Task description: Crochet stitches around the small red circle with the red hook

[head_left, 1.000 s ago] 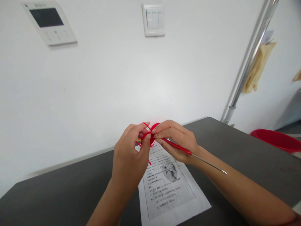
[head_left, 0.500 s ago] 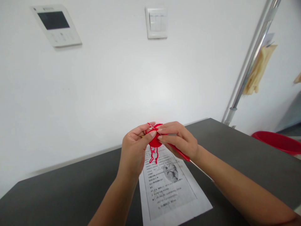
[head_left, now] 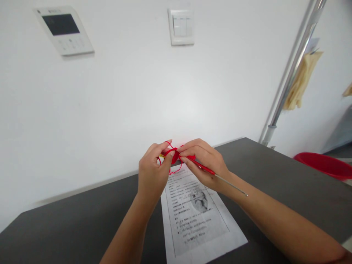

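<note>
Between my hands is a small piece of red crochet work [head_left: 175,157], partly covered by fingers. My left hand [head_left: 154,161] pinches its left side, and red yarn [head_left: 168,144] runs over the raised index finger. A bit of yellow [head_left: 161,156] shows by the left fingers; what it is I cannot make out. My right hand [head_left: 205,161] is closed around a crochet hook [head_left: 205,168] with a red grip and a metal shaft pointing down to the right. The hook's working tip is at the crochet piece. A loop of red yarn hangs below.
A printed sheet [head_left: 202,234] lies on the dark table [head_left: 82,223] under my hands. Behind is a white wall with an intercom panel [head_left: 64,31] and a light switch [head_left: 181,27]. To the right are a metal pole [head_left: 291,73], hanging yellowish gloves [head_left: 302,80] and a red basin [head_left: 324,165].
The crochet piece has turned from facing me to a more edge-on tilt. The hook's shaft has swung up clear of my right forearm. Both hands have shifted slightly left.
</note>
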`<action>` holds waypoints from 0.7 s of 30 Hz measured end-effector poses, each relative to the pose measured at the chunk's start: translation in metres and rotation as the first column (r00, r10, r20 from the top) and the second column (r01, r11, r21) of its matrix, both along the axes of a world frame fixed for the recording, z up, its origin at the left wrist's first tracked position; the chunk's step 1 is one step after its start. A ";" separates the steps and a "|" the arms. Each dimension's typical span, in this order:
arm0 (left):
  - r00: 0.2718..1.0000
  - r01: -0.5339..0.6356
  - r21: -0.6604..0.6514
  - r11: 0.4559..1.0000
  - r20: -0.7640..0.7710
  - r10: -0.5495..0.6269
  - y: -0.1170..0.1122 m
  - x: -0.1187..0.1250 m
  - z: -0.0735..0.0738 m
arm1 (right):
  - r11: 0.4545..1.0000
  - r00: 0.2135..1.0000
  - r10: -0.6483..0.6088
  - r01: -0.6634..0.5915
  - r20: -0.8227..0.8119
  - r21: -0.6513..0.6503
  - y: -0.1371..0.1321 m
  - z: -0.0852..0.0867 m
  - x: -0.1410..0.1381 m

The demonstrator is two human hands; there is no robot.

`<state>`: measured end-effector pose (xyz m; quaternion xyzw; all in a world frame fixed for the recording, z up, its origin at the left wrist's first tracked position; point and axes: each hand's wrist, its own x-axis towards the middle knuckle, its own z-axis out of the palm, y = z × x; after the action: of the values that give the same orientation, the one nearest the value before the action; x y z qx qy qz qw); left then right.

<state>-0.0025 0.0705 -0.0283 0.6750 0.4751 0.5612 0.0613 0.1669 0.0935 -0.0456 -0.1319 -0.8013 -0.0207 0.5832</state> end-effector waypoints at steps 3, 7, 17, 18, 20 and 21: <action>1.000 0.001 0.000 1.000 -0.028 -0.001 0.003 -0.006 0.003 | 0.990 0.998 0.040 -0.033 0.046 -0.135 -0.004 0.007 0.006; 0.995 0.100 -0.052 0.994 0.000 -0.100 0.006 -0.010 0.003 | 0.936 0.994 0.067 -0.033 0.087 -0.350 -0.010 0.017 0.016; 0.929 0.319 -0.130 0.939 0.237 -0.283 0.009 -0.014 0.002 | 0.503 0.898 0.266 -0.440 -0.351 -0.744 -0.005 0.028 0.025; 0.905 0.356 -0.137 0.924 0.299 -0.304 0.009 -0.014 0.001 | 0.449 0.862 0.294 -0.506 -0.413 -0.737 -0.002 0.026 0.024; 0.817 0.474 -0.188 0.861 0.459 -0.350 0.008 -0.014 0.001 | 0.405 0.809 0.336 -0.586 -0.482 -0.702 0.001 0.021 0.022; 0.762 0.541 -0.222 0.811 0.538 -0.361 0.007 -0.013 0.002 | 0.431 0.804 0.348 -0.593 -0.482 -0.679 0.002 0.019 0.020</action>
<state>-0.0159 0.0777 -0.0260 0.5899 0.3609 0.5773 0.4342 0.1874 0.0958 -0.0267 -0.1512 -0.6365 0.5276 0.5419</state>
